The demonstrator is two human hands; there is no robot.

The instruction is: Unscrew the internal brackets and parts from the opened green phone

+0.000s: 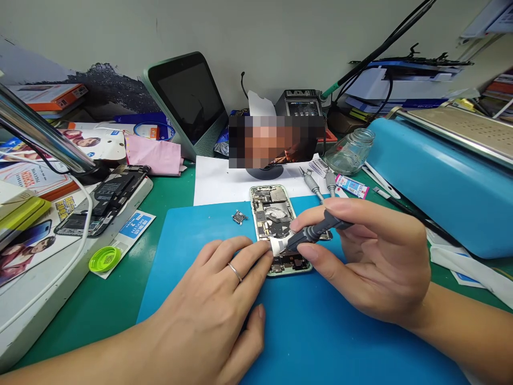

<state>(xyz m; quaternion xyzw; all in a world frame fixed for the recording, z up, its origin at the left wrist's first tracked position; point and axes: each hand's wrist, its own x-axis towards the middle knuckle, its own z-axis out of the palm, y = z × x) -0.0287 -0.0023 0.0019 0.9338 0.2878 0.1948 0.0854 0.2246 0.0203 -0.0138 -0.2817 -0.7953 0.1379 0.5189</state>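
Note:
An opened phone [264,207] with a pale green frame lies on the blue mat [192,227], its inner parts showing. My right hand [368,254] pinches a dark grey screwdriver [312,232] between thumb and fingers, its tip slanting down to the lower part of the phone. My left hand [224,299] lies palm down at the phone's left edge, fingers stretched out, fingertips on or beside a white piece [277,246] in the phone. A small dark part [239,216] sits on the mat left of the phone.
Two grey screwdrivers [310,182] and a glass jar [350,151] stand or lie behind at the right. A blue machine [436,187] takes up the right side. At the left are another opened phone [108,200], a green cap [105,259] and a metal pole [44,128].

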